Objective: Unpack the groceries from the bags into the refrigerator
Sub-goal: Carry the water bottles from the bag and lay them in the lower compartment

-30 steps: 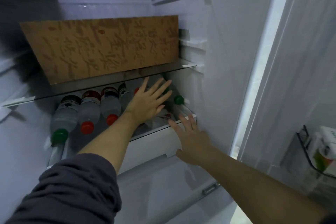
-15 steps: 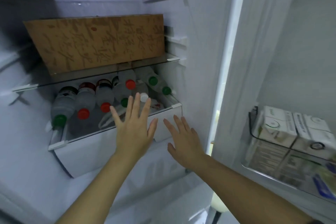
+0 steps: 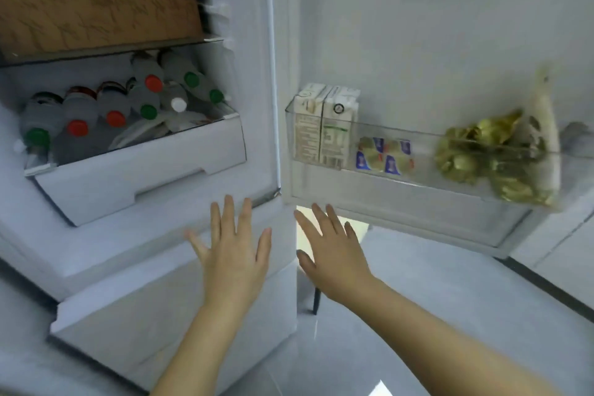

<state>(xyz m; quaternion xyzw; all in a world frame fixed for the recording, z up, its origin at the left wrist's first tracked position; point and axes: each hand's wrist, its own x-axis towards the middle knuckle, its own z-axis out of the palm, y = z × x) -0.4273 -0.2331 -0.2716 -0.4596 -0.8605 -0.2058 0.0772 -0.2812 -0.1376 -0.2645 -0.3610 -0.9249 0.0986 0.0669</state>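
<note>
View: head camera, angled down into the open refrigerator [image 3: 273, 42].
Left hand [image 3: 233, 254]: at 6 o'clock of the frame, back toward the camera; fingers [image 3: 229, 219] straight and spread, holding nothing. It is in front of the white ledge below the drawer [image 3: 144, 170]; contact cannot be told.
Right hand [image 3: 331, 254]: just at 3 o'clock of the left hand, apart from it; fingers [image 3: 321, 222] straight, slightly spread, empty.
Bottles [image 3: 112, 112]: at 10 o'clock, lying in the drawer, caps toward the camera, red, green, one white.
Cardboard box [image 3: 96, 6]: at 11 o'clock, on the glass shelf [image 3: 106, 53] above the drawer.
Door bin [image 3: 418, 183]: clear, at 3 o'clock.
Cartons [image 3: 324, 125]: two, upright, touching, at the bin's 9 o'clock end.
Packets [image 3: 382, 154]: blue and yellow, just beside the cartons.
Bag [image 3: 488, 151]: gold-wrapped pieces, at the bin's 3 o'clock end, blurred.
Floor [image 3: 418, 299]: grey, at 5 o'clock.
</note>
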